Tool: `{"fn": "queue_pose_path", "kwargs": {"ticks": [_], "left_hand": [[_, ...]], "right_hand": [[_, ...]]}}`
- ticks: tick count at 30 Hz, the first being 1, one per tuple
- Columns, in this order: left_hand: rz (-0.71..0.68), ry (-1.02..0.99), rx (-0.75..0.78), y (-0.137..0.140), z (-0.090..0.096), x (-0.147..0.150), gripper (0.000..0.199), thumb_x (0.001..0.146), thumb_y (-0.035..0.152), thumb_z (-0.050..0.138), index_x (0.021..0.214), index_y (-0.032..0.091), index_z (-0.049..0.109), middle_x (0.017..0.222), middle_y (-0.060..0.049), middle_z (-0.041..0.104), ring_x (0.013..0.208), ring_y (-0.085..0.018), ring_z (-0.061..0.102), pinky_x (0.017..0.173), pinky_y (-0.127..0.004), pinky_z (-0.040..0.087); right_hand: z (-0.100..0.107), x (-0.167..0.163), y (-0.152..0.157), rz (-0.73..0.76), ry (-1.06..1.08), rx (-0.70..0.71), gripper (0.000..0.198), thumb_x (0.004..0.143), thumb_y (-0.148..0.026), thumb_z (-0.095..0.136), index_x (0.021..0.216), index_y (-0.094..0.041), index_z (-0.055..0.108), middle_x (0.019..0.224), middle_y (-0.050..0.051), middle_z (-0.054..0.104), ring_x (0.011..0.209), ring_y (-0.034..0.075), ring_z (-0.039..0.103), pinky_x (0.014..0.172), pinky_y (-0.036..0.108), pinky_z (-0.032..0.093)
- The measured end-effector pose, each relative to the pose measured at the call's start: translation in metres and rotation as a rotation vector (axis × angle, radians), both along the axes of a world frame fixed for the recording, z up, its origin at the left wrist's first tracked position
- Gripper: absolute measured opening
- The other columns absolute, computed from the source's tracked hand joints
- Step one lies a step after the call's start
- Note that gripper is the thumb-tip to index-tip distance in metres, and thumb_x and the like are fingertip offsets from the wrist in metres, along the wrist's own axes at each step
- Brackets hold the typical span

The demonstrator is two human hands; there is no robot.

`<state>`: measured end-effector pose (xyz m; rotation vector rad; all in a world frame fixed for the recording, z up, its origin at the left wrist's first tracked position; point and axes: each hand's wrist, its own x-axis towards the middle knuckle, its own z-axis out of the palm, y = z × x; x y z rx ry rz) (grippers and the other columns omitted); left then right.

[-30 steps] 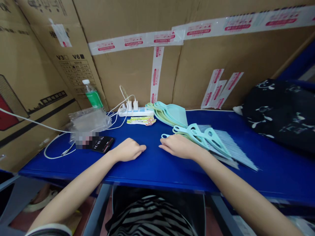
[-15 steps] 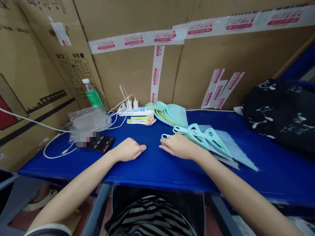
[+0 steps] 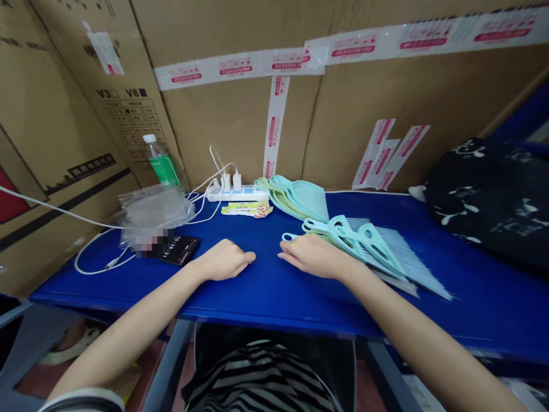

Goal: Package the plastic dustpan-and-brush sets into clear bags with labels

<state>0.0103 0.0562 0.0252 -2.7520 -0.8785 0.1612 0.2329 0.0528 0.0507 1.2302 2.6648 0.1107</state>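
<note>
My left hand (image 3: 225, 260) rests on the blue table (image 3: 266, 297), its fingers curled into a loose fist with nothing showing in it. A dark phone (image 3: 180, 250) with a timer on its screen lies just left of it. My right hand (image 3: 309, 254) is also closed on the table, with no object visible in its fingers. It partly covers the handles of several small hand brushes (image 3: 377, 246) in pale blue and green, fanned out beside it. Behind them lies an overlapping pile of matching dustpans (image 3: 306, 197).
At the back is a white power strip (image 3: 240, 194) with plugs and cables. Small printed packets (image 3: 246, 209) lie before it. On the left are a clear plastic bag (image 3: 154, 209) and a bottle (image 3: 163, 166). A black patterned bag (image 3: 493, 200) sits right, and cardboard walls the back.
Both hands stay in place, closed on the table. The view has shifted very slightly; no object has visibly moved.
</note>
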Motion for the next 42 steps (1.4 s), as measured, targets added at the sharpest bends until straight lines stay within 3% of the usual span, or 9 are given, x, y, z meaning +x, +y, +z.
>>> {"fn": "queue_pose_path", "kwargs": {"ticks": [42], "left_hand": [[0.002,0.028,0.002,0.001,0.0002,0.0019,0.014,0.089,0.017,0.045,0.078,0.021,0.054,0.053,0.001,0.058,0.052,-0.016,0.059,0.046,-0.026,0.026]], "right_hand": [[-0.0038,0.0011,0.0025,0.002,0.004,0.009,0.032,0.099,-0.031,0.035,0.093,-0.015,0.062,0.08,0.008,0.07,0.075,0.021,0.066,0.06,0.029,0.032]]}}
